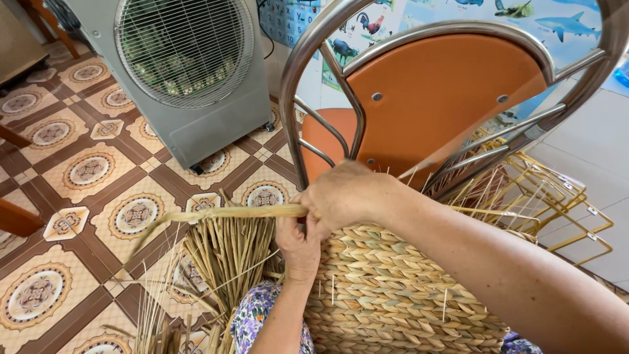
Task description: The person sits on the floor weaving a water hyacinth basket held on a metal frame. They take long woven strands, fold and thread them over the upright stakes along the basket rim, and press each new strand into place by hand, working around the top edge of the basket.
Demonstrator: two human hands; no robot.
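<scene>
A floor of patterned brown and cream tiles point(85, 170) is spreading out beyond the hands, with a grey air cooler point(187, 72) standing on it well ahead of them and an orange-seated chair with a steel tube frame point(426, 98) lying tipped just behind them. Yellow wire frames point(557, 203) are stacking up to the right of the right arm.

A woven basket of braided straw-coloured fibre point(393, 288) is resting against the person's lap, directly under both hands, probably so its rim stays within easy reach. The right hand point(344, 193) is curling closed over the rim and pinching a flattened strand of dried fibre point(223, 213), which is running out leftward and drooping toward the floor; the pull seems to be keeping it taut. The left hand point(298, 246) is coming up from below, its fingers closing on the same strand where it meets the basket edge, seemingly steadying the weave there. A bundle of loose dried stalks point(226, 255) is leaning up just left of the left hand, close by for picking. A floral-print garment point(255, 314) is showing beneath the left forearm.
</scene>
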